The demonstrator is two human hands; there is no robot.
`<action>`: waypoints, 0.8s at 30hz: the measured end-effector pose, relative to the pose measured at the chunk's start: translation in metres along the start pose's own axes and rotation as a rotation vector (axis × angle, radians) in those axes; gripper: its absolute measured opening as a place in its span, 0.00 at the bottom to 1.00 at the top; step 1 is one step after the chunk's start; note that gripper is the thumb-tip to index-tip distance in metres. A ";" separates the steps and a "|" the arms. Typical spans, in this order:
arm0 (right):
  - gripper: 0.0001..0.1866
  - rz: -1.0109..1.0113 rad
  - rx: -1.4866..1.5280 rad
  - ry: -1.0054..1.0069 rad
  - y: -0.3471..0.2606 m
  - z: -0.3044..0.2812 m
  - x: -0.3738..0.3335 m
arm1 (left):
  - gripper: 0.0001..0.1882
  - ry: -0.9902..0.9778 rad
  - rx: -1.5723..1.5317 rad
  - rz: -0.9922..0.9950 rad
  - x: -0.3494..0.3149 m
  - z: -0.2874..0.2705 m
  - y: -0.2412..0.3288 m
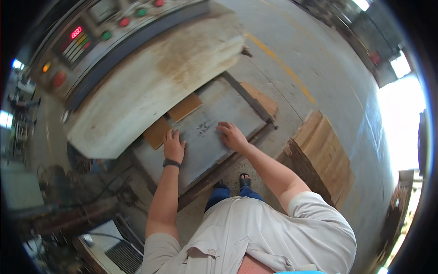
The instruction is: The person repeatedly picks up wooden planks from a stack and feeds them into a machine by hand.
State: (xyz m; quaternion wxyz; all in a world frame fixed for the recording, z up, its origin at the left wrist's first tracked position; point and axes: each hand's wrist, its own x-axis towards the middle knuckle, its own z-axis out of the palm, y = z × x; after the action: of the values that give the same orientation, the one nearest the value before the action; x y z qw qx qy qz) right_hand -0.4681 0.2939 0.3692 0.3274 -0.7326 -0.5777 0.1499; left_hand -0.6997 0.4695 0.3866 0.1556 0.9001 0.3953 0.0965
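Observation:
Two brown wooden boards lie side by side on a grey metal machine table [200,150], their far ends under the machine's pale, stained hood [169,68]. My left hand [174,148], with a dark band on its wrist, touches the near end of the left board [156,133]; its fingers are spread. The right board [186,108] lies just beyond, with no hand on it. Over the bare table, right of some dark marks, is my right hand [232,136]. Its fingers are loosely bent and apart, and it holds nothing.
A control panel [82,41] with a lit red display and coloured buttons tops the machine. To my right stands a stack of wooden boards [324,155]; another board [260,97] shows past the table's right edge. A yellow line [283,64] runs along the concrete floor.

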 end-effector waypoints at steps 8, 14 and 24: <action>0.16 0.482 0.029 0.384 0.008 -0.057 -0.218 | 0.25 -0.151 -0.292 0.436 -0.076 0.041 0.124; 0.15 0.892 0.007 0.422 0.033 -0.040 -0.390 | 0.21 -0.387 -0.438 0.599 -0.140 0.066 0.208; 0.18 1.698 0.291 0.326 -0.028 0.102 -0.796 | 0.20 -0.628 -0.401 0.822 -0.259 0.129 0.341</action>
State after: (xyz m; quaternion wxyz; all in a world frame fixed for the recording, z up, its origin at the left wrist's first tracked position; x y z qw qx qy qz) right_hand -0.7792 -0.4232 0.1861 0.2738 -0.8782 0.2418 0.3086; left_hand -0.6023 0.0338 0.3745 0.3838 0.9186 -0.0801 -0.0505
